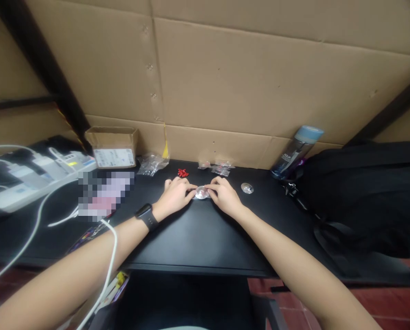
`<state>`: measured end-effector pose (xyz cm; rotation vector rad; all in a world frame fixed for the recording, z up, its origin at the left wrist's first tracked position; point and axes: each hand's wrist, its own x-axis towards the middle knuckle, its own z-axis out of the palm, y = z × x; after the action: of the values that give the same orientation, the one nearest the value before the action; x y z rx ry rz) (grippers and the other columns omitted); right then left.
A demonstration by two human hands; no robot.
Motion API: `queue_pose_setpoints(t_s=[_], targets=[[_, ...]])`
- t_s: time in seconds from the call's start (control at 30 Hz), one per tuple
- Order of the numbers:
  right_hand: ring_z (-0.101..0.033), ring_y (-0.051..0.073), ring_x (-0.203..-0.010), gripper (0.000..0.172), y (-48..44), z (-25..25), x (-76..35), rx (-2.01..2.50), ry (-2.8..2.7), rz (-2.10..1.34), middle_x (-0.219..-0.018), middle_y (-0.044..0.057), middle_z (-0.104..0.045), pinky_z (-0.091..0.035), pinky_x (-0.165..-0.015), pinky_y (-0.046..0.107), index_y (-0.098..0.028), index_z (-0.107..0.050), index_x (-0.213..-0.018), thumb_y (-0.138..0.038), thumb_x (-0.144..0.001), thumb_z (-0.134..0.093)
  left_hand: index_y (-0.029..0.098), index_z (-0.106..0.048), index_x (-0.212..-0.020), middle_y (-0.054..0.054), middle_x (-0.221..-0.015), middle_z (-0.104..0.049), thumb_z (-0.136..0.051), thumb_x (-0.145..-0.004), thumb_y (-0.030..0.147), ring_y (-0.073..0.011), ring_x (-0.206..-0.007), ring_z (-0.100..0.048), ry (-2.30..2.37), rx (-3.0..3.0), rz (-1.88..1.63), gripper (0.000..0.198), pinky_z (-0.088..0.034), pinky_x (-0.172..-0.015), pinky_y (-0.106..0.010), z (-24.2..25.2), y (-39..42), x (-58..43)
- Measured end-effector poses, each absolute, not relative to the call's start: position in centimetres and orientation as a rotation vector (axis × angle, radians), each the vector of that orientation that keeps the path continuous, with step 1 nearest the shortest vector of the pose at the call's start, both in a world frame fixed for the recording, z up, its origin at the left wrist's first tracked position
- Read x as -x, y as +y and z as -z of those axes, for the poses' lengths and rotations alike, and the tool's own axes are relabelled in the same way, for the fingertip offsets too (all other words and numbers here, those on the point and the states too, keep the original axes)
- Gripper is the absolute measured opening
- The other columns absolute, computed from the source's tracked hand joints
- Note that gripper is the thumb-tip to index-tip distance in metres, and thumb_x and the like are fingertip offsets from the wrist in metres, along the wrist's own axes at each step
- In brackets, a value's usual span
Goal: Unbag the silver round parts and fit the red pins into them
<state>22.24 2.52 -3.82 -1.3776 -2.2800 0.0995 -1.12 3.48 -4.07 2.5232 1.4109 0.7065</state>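
A small clear round dome-like piece lies low over the black table, with crinkled transparent film showing at its lower edge. My left hand pinches its left side between thumb and forefinger. On the opposite side, my right hand is closed on the edge in the same way. Just beyond my left hand sits a little heap of red pieces, too small to make out. A second clear round piece rests on the table to the right of my right hand.
Crumpled clear plastic bags and small clear packets lie toward the cardboard wall. An open cardboard box stands back left, near a white power strip with cables. At right are a bottle and a black backpack.
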Motion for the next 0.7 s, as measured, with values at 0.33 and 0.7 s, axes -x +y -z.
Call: queue_pose_setpoints(t_s=[0.33, 0.7], targets=[[-0.057, 0.023, -0.102, 0.031, 2.7, 3.2, -22.7, 1.238, -2.426, -0.174, -0.12, 0.01, -0.071, -0.049, -0.098, 0.039, -0.02, -0.077, -0.114, -0.02, -0.105, -0.048, 0.03, -0.079, -0.113, -0.01, -0.106, -0.065, -0.048, -0.104, 0.043, -0.029, -0.107, -0.053, 1.356, -2.758, -0.696, 0.035, -0.038, -0.09, -0.045, 3.5, 2.8, 1.4], [-0.051, 0.029, -0.122, 0.054, 1.4, 2.9, -23.1, 1.285, -2.492, -0.225, -0.136, 0.01, -0.062, -0.041, -0.106, 0.045, -0.021, -0.063, -0.135, -0.01, -0.082, -0.06, 0.033, -0.072, -0.126, -0.009, -0.126, -0.063, -0.044, -0.106, 0.034, -0.0301, -0.122, -0.05, 1.328, -2.874, -0.584, 0.035, -0.04, -0.096, -0.046, 2.7, 1.9, 2.0]])
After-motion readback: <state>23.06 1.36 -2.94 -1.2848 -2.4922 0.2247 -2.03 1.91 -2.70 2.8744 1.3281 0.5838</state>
